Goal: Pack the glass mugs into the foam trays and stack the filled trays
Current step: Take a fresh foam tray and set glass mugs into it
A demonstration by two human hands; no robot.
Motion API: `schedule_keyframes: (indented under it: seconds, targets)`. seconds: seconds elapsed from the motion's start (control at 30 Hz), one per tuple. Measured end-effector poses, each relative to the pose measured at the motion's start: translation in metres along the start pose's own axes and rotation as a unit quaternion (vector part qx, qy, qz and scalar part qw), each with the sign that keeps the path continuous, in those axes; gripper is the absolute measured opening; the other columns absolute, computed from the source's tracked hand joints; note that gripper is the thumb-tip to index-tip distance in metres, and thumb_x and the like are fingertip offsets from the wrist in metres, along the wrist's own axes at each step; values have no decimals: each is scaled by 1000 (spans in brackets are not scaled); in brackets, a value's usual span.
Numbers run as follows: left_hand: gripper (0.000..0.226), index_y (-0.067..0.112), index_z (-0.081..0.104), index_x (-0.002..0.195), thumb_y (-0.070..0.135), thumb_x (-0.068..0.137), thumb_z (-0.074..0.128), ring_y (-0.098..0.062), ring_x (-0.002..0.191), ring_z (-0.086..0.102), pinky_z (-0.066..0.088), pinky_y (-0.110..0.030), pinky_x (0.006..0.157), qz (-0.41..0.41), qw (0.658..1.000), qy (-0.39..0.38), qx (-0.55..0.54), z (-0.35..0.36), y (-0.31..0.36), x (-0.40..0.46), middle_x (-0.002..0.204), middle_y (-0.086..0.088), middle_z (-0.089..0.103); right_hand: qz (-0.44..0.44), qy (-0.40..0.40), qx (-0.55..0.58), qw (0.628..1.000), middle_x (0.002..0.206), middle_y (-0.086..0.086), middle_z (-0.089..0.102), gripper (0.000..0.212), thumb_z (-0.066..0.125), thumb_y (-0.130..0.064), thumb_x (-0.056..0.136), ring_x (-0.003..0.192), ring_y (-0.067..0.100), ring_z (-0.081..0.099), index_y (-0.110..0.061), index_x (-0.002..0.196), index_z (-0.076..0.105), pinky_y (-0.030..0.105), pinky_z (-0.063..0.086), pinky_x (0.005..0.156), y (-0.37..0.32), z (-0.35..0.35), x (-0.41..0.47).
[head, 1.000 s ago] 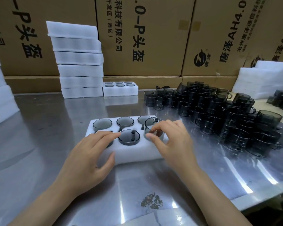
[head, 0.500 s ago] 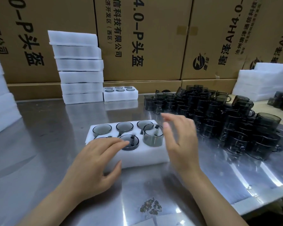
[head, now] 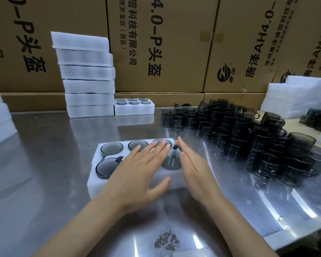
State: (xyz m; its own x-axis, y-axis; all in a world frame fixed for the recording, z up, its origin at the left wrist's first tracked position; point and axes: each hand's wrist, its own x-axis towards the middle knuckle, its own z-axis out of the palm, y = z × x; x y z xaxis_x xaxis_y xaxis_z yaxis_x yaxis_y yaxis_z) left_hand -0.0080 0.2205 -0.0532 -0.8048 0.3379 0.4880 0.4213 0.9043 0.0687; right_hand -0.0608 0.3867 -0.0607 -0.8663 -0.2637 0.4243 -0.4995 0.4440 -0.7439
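Steel table (head: 50,173): one near foam tray (head: 98,178), six-tray stack (head: 87,75).

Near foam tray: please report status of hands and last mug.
Left hand open, flat over tray. Right hand open beside last mug. Mug stands proud, not seated. Nothing blocking.

So the foam tray (head: 100,179) sits on the metal table (head: 44,164) right in front, with mugs sunk in its pockets and one mug (head: 171,158) sticking up at its near right corner. Left hand (head: 137,175) is over the tray's middle, right hand (head: 193,169) just right of that mug. Loose mugs (head: 248,138) are piled off to the right. Behind, a tray stack (head: 87,75) stands with a filled tray (head: 134,107) right beside it, cardboard boxes (head: 165,43) at the back.
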Motion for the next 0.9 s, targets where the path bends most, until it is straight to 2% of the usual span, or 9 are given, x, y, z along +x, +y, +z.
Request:
schedule_keyframes:
  seconds: [0.07,0.13,0.23,0.3,0.47,0.57,0.73,0.83,0.9]
  targets:
    - [70,39,-8,142,62,83,20,5,142,-2,-9,-14,112,-4,1000,0,-13,4,0,0,152,25,-8,19,-26,32,999,147,-14,38,46,32,-19,101,133,-5,31,-27,146,34,20,21,113,4,0,1]
    - [72,35,0,146,62,83,23,0,144,10,-2,-16,113,-8,1000,-12,-14,5,1,-2,155,19,1,23,-35,34,999,148,-15,37,46,32,-18,100,135,-4,30,-28,145,35,26,22,116,6,-1,3]
    - [75,27,13,150,60,84,27,-6,143,22,8,-23,115,-5,1000,-18,-15,5,3,-4,157,12,12,20,-39,31,999,148,-15,36,47,31,-16,100,135,-4,30,-27,145,35,23,22,115,6,-1,3]
    - [75,27,13,150,61,84,25,-5,143,19,5,-23,115,-5,1000,-16,-9,5,4,-5,157,11,11,20,-43,17,999,149,-15,35,47,30,-15,100,136,-4,29,-26,145,35,22,20,115,4,0,2]
    - [74,17,43,142,58,81,33,-16,139,35,12,-35,114,-6,998,-42,42,2,8,-5,148,1,39,33,-90,-152,984,155,-19,19,50,28,-20,98,142,-4,8,-31,147,31,31,4,119,2,0,2]
    - [73,22,38,144,58,80,36,-12,143,25,-2,-27,113,-7,999,-41,35,4,7,-1,152,5,32,36,-90,-195,976,157,-16,14,51,27,-23,97,144,-1,3,-34,146,31,34,2,117,-1,-1,2]
    - [76,24,32,146,61,79,33,-10,144,20,-7,-24,111,-17,996,-52,64,1,9,2,156,6,25,34,-77,-237,968,158,-12,16,49,28,-26,96,145,2,3,-35,144,34,37,4,117,0,0,4]
    - [79,22,12,152,61,86,32,-7,146,7,-9,-29,114,-27,995,-61,79,5,10,-4,159,7,8,25,-48,-148,987,153,-11,29,45,31,-28,99,142,5,18,-33,143,38,31,14,117,6,4,-3]
    - [79,21,2,152,61,89,30,-8,146,1,-13,-30,113,-39,994,-54,84,8,14,-9,160,7,1,34,-13,-78,996,144,-12,43,41,37,-35,99,134,7,35,-30,140,43,26,27,109,8,6,-7]
